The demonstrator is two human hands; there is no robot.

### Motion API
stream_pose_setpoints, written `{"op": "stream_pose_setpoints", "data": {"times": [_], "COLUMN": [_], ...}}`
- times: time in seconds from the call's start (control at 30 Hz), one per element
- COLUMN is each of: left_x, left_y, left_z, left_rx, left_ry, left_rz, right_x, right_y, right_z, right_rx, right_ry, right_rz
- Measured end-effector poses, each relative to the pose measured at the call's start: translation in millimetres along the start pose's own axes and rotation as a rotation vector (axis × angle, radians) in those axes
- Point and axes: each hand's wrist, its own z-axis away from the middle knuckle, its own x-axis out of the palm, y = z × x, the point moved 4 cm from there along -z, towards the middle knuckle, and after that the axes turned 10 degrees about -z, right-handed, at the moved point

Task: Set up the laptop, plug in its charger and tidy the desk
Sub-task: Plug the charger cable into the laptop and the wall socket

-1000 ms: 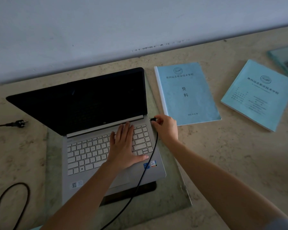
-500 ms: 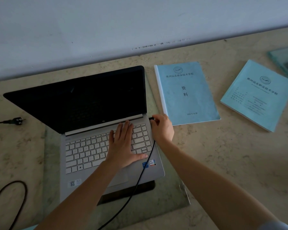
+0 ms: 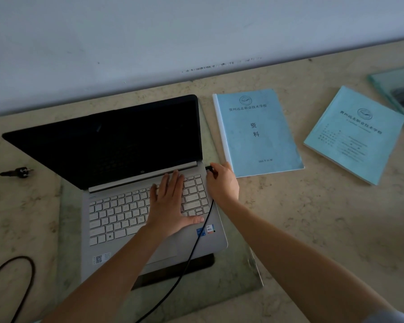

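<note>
A silver laptop [image 3: 117,213] stands open on a glass sheet [image 3: 238,273], its screen black. My left hand [image 3: 170,206] lies flat on the right part of the keyboard, fingers straight. My right hand [image 3: 222,183] pinches the black charger plug [image 3: 209,168] against the laptop's right edge near the hinge. The charger cable [image 3: 194,248] runs from that plug down over the palm rest toward me. The mains plug [image 3: 21,171] lies loose on the desk at the left.
Two light blue booklets lie right of the laptop, one [image 3: 257,131] upright, one [image 3: 355,134] skewed. A second glass sheet [image 3: 397,94] sits at the far right. A black cable loop [image 3: 14,278] lies at bottom left. The wall runs along the desk's back.
My right hand has pushed the charger plug a little closer into the laptop's right edge. My left hand stays flat on the keyboard.
</note>
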Motion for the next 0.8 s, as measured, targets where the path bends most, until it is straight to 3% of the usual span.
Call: {"op": "stream_pose_setpoints", "data": {"times": [0.17, 0.3, 0.6, 0.8], "left_x": [-15, -55, -158, -197], "left_y": [-4, -23, -56, -88], "left_z": [4, 22, 114, 193], "left_rx": [0.035, 0.064, 0.063, -0.023], "left_ry": [0.026, 0.238, 0.661, 0.777], "left_rz": [-0.025, -0.025, -0.023, -0.024], "right_x": [-7, -29, -84, -89], "right_y": [-5, -21, -119, -177], "right_z": [10, 33, 125, 191], "right_rx": [-0.05, -0.187, -0.681, -0.872], "right_ry": [-0.138, -0.193, -0.008, 0.097], "right_rz": [0.074, 0.156, 0.334, 0.385]}}
